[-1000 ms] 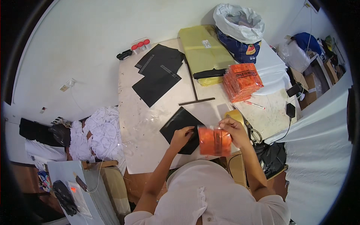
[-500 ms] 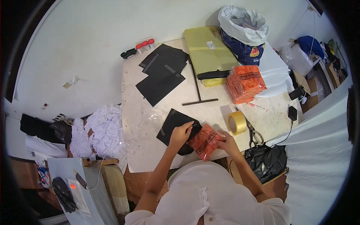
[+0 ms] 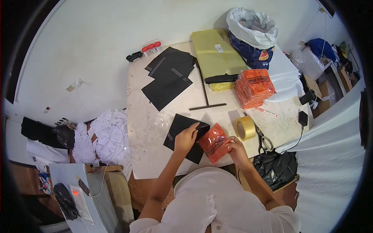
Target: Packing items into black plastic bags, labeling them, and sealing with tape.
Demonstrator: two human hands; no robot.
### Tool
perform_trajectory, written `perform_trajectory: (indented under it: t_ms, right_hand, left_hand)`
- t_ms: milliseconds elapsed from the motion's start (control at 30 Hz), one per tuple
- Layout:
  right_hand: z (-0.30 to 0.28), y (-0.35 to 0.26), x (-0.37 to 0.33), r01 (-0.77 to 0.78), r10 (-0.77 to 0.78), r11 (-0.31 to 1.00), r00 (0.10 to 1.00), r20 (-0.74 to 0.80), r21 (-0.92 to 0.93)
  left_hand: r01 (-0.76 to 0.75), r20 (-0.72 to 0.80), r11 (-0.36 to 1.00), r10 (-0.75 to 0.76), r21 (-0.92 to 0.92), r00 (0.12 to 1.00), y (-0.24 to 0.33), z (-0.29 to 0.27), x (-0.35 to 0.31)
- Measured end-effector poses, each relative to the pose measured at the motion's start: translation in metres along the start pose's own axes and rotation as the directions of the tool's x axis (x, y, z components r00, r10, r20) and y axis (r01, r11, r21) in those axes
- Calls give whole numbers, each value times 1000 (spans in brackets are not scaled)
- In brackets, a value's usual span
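Near the table's front edge, my left hand (image 3: 186, 139) is closed on the upper right edge of a black plastic mailer bag (image 3: 176, 129), lifting that edge a little. My right hand (image 3: 237, 150) pinches the right side of an orange packet (image 3: 214, 143) in clear wrapping. The packet's left corner meets the mailer's raised edge; whether it is inside the opening I cannot tell. Farther off, several more black mailers (image 3: 167, 90) lie overlapping. A neat stack of similar orange packets (image 3: 255, 88) stands to the right.
Yellow tape (image 3: 245, 128), scissors (image 3: 265, 142) and a pen (image 3: 266, 112) lie right of my hands. Beyond the mailer is a dark metal T-shaped bar (image 3: 207, 105). A folded yellow plastic sheet (image 3: 217, 54) and a white-and-blue sack (image 3: 251, 42) occupy the back.
My right hand has shifted the orange packet slightly right and turned it. The mailer's lower part now lies flatter, while my left hand keeps its edge.
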State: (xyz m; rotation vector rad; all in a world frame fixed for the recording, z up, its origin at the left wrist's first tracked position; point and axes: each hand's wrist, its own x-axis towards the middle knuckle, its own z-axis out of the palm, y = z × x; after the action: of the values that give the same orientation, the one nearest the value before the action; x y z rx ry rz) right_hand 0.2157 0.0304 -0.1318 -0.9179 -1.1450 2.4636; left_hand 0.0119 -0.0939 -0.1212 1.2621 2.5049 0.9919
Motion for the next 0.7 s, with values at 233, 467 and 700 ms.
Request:
perform_trajectory:
  t_ms: [233,467,700]
  right_hand:
    - [14,0,12,-22,37,950,998,-42,310]
    - [26,3,18,-119,98,954,991,87,274]
    - [26,6,24,-154,129,953,986,107,263]
  left_hand:
    - [8,-85,984,-24,-176,996,9,6,2]
    - [-16,-195,993,-7,-117,981,16,11,1]
    - [-85,-213,952,22,-293,977,41,1,-2]
